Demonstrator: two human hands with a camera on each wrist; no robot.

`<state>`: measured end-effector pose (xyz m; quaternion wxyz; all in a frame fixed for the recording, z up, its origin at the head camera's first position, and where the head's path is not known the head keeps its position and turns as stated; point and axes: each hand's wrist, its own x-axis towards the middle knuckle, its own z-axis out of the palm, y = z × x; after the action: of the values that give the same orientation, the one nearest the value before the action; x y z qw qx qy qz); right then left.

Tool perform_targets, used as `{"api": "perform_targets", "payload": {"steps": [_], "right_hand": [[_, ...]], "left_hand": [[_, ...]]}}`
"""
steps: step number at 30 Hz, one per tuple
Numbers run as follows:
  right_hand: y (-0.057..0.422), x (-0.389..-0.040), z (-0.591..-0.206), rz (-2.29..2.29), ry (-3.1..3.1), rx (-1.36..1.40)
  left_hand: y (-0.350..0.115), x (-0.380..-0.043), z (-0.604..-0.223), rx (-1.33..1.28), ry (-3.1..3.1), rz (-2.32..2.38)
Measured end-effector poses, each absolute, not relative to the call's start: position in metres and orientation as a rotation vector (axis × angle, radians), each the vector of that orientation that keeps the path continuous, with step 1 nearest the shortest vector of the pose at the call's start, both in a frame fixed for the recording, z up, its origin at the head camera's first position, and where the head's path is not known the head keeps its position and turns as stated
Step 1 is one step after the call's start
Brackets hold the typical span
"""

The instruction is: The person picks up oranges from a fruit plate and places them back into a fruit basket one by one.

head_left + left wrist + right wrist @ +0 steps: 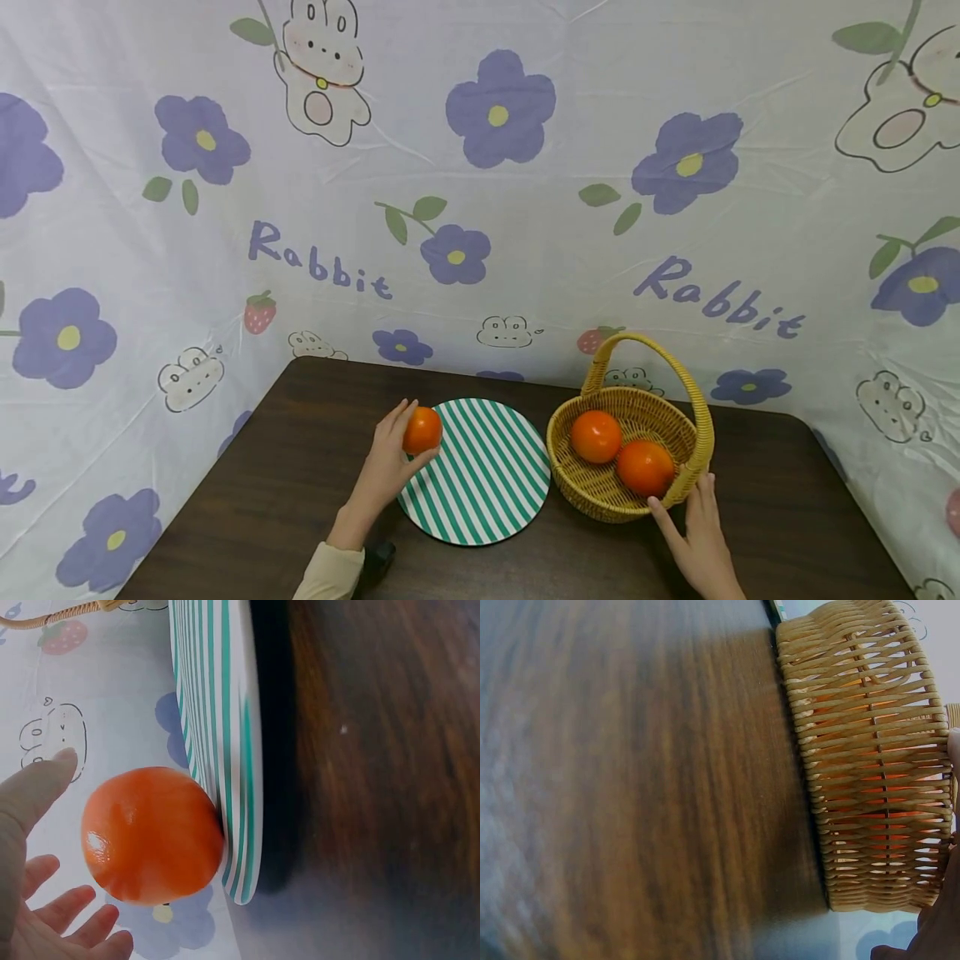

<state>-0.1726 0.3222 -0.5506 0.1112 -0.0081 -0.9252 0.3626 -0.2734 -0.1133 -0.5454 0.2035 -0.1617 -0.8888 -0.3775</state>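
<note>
A smooth orange-red persimmon point(154, 836) rests at the left edge of a round green-and-white striped plate point(480, 471). My left hand point(390, 454) is around that persimmon with thumb and fingers spread; in the left wrist view a gap shows between them and the fruit. On the right, my right hand point(697, 529) holds the yellow wicker basket point(600, 500) at its near right side. Its thumb lies at the rim and its fingers lie along the outside, by the handle's base. Inside the basket sit two more persimmons, one point(596, 436) behind the other point(645, 468).
The dark wooden table point(300, 467) carries the plate and basket close side by side. The basket's tall arched handle point(686, 379) rises above its rim. Behind hangs a pale cloth point(540, 250) printed with flowers and rabbits. A dark object point(378, 560) shows beside the left sleeve.
</note>
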Motion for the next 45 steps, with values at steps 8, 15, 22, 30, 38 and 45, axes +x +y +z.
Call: {"api": "perform_targets", "payload": {"steps": [8, 15, 22, 30, 38, 45], "right_hand": [[0.321, -0.173, -0.552, 1.063, -2.758, -0.070], [0.321, -0.172, -0.553, 1.057, -2.738, -0.054], [0.321, -0.171, -0.552, 1.057, -2.754, -0.068], [0.320, -0.172, -0.552, 1.049, -2.760, -0.080], [0.321, -0.172, -0.552, 1.065, -2.729, -0.053], [0.322, -0.173, -0.552, 1.073, -2.705, -0.035]], "left_hand": [[-0.117, -0.276, -0.547, -0.421, -2.512, -1.074], [-0.119, -0.279, -0.548, -0.416, -2.533, -1.102], [-0.121, -0.284, -0.552, -0.393, -2.570, -1.143], [-0.122, -0.286, -0.555, -0.383, -2.585, -1.162], [-0.121, -0.289, -0.558, -0.394, -2.570, -1.175], [-0.119, -0.293, -0.559, -0.360, -2.543, -1.167]]}}
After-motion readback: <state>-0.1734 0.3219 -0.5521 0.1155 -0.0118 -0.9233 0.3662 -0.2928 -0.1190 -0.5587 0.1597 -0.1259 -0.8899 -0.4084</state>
